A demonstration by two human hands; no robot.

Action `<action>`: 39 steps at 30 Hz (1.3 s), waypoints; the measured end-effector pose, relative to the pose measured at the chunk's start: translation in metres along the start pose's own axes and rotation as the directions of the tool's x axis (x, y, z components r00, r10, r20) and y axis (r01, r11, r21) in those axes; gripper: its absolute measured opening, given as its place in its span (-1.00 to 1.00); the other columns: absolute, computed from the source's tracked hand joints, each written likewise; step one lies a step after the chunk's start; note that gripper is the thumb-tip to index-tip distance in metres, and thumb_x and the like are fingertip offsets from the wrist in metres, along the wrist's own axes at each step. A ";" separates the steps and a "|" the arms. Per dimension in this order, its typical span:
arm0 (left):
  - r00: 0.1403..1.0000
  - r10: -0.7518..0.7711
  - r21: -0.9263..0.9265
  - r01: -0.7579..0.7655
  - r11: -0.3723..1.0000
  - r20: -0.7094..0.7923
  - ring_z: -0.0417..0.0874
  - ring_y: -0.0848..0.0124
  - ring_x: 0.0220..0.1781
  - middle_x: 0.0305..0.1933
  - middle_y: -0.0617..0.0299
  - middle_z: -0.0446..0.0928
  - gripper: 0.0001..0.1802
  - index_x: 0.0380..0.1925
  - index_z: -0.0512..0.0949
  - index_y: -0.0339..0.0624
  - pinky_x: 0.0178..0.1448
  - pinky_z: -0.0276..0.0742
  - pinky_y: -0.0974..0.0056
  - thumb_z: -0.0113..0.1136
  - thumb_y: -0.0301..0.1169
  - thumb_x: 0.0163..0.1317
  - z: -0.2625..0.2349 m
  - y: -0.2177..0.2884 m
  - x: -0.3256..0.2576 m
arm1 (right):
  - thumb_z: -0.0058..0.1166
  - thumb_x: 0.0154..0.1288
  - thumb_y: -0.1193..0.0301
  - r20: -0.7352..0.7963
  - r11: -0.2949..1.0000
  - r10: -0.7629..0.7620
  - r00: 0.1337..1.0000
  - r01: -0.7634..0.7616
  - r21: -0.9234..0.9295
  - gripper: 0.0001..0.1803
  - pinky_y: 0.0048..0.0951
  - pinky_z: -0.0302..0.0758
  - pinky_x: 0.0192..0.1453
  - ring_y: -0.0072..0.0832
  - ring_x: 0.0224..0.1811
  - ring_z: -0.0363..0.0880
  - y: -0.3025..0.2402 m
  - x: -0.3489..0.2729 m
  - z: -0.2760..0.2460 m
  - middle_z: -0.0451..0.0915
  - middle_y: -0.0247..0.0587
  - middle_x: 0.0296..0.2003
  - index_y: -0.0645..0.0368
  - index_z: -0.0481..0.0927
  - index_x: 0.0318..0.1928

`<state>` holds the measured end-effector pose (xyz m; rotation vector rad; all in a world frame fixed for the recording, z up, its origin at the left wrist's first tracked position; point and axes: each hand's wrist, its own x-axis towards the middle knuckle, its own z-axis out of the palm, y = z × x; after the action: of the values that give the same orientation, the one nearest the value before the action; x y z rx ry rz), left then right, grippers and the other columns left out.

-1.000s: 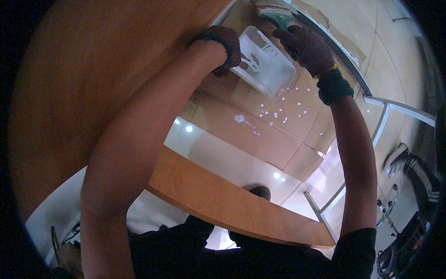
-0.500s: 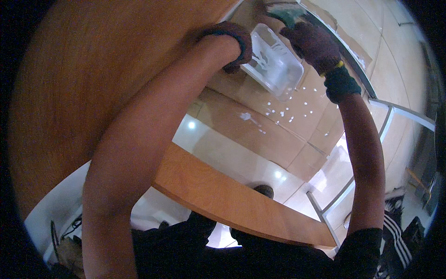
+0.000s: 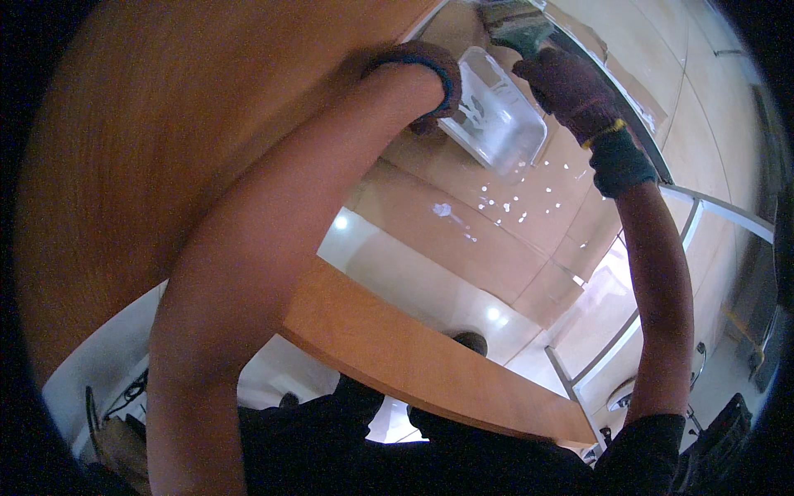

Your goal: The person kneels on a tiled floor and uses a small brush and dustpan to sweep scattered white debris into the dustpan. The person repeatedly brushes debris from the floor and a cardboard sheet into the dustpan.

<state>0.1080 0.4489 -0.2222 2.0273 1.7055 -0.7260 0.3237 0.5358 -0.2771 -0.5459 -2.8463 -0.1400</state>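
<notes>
One clear plastic tray [image 3: 495, 112], rectangular, streaked white inside, held up near the top of the view against a wooden panel [image 3: 165, 140]. One left hand [image 3: 430, 78], gloved, fingers closed round the tray's left end. One right hand [image 3: 571, 78], gloved in dark knit with a yellow-trimmed cuff, closed round the handle of one paintbrush [image 3: 517, 21], its bristles at the upper edge of the view, just above the tray's far corner. White drips [image 3: 504, 198], many and too small to count, speckle the glossy tan surface below the tray. One wooden ledge [image 3: 413, 355] runs across the lower middle.

Risk, as judged: the tray is tilted, so its contents may spill over the low corner; the loaded brush may shed further drips onto the tan surface.
</notes>
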 end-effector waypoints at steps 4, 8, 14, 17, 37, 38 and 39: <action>1.000 -0.018 -0.043 0.018 0.999 -0.014 0.68 0.14 -0.28 -0.28 -0.03 0.62 -0.74 -0.40 0.66 -0.21 -0.12 0.56 0.10 0.15 -0.32 -0.07 -0.002 0.000 -0.004 | 0.00 0.22 0.46 0.177 0.940 0.079 0.981 -0.132 0.313 -0.76 -0.33 0.48 -0.36 -0.37 -0.49 0.51 -0.004 0.004 -0.016 0.51 -0.18 -0.41 -0.04 0.57 -0.09; 1.000 0.001 -0.024 -0.001 1.000 0.021 0.68 0.14 -0.28 -0.30 -0.04 0.62 -0.75 -0.43 0.66 -0.23 -0.11 0.56 0.11 0.16 -0.32 -0.06 -0.010 0.007 -0.010 | 0.00 0.21 0.48 0.247 0.980 0.158 0.956 -0.182 0.076 -0.71 -0.30 0.50 -0.27 -0.29 -0.34 0.54 0.013 0.005 -0.001 0.53 -0.18 -0.34 -0.07 0.55 -0.05; 0.995 0.078 0.113 -0.085 0.990 0.064 0.68 0.15 -0.29 -0.31 -0.01 0.63 -0.77 -0.43 0.66 -0.24 -0.11 0.57 0.12 0.20 -0.34 -0.06 -0.010 0.003 -0.012 | 0.02 0.18 0.43 0.472 0.833 0.394 0.789 -0.523 0.179 -0.74 -0.28 0.49 -0.20 -0.22 -0.28 0.53 0.011 -0.016 -0.030 0.53 -0.15 -0.30 -0.04 0.55 -0.09; 0.978 0.187 0.237 -0.203 0.950 0.087 0.68 0.18 -0.30 -0.31 -0.01 0.63 -0.77 -0.41 0.67 -0.21 -0.12 0.57 0.13 0.22 -0.33 -0.08 -0.010 0.002 -0.013 | -0.02 0.25 0.31 0.347 0.877 0.344 0.872 -0.431 0.212 -0.84 -0.29 0.43 -0.35 -0.29 -0.43 0.51 -0.003 -0.023 -0.042 0.53 -0.13 -0.44 0.07 0.56 -0.26; 0.949 0.260 0.439 -0.313 0.842 0.177 0.68 0.17 -0.28 -0.30 0.10 0.64 -0.77 -0.37 0.68 -0.04 -0.14 0.61 0.14 0.30 -0.38 -0.14 -0.015 0.008 -0.018 | 0.03 0.15 0.47 0.071 0.999 0.053 0.996 -0.053 0.002 -0.66 -0.27 0.48 -0.16 -0.24 -0.17 0.49 -0.007 -0.082 -0.057 0.50 -0.19 -0.26 -0.07 0.52 -0.02; 0.960 0.202 0.405 -0.266 0.875 0.196 0.68 0.17 -0.29 -0.31 0.11 0.64 -0.77 -0.38 0.68 -0.04 -0.15 0.61 0.14 0.30 -0.38 -0.14 -0.019 0.008 -0.021 | 0.02 0.16 0.44 -0.014 1.000 -0.023 1.000 0.023 -0.003 -0.67 -0.26 0.48 -0.21 -0.25 -0.22 0.48 -0.007 -0.069 -0.052 0.50 -0.21 -0.34 -0.08 0.52 -0.02; 0.969 0.148 0.350 -0.211 0.912 0.198 0.66 0.18 -0.23 -0.24 0.09 0.63 -0.72 -0.33 0.67 -0.08 -0.09 0.58 0.15 0.33 -0.37 -0.16 -0.020 0.010 -0.017 | 0.04 0.16 0.45 0.042 1.000 0.020 0.999 -0.021 0.020 -0.67 -0.26 0.49 -0.17 -0.23 -0.19 0.49 -0.004 -0.066 -0.048 0.50 -0.20 -0.28 -0.08 0.53 -0.03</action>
<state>0.1183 0.4456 -0.1960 2.2552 1.3402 -1.1899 0.3925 0.5020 -0.2473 -0.5806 -2.8777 -0.0964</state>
